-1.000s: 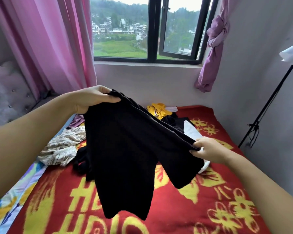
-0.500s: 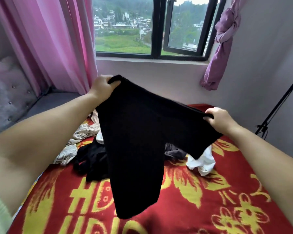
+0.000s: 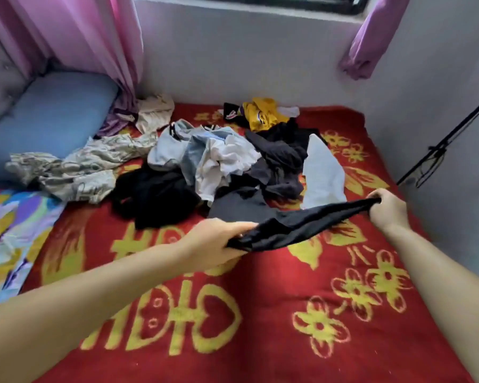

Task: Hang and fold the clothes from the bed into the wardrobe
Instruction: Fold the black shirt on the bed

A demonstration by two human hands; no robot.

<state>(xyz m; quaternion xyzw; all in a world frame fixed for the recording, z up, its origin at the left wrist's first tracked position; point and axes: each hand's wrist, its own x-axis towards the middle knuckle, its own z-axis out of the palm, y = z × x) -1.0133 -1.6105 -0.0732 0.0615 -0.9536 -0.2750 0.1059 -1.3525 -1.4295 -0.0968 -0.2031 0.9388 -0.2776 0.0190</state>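
Observation:
A black garment (image 3: 296, 226) is stretched low over the bed between both hands. My left hand (image 3: 213, 244) grips its near-left end, and my right hand (image 3: 386, 207) grips the far-right end in a closed fist. Behind it a pile of clothes (image 3: 219, 158) lies on the red and yellow blanket (image 3: 233, 313): white and pale blue pieces, dark ones, a yellow jersey (image 3: 262, 113), a white item (image 3: 321, 170) and a patterned beige garment (image 3: 75, 170). The wardrobe is out of view.
A blue pillow (image 3: 47, 117) lies at the bed's left side under pink curtains (image 3: 75, 34). A colourful sheet (image 3: 9, 230) shows at the left edge. A black stand (image 3: 440, 145) leans by the right wall. The window wall closes the far end.
The black garment, held up high and spread before, has come down low over the blanket. Both hands dropped with it, and my view tilted down from the window to the bed.

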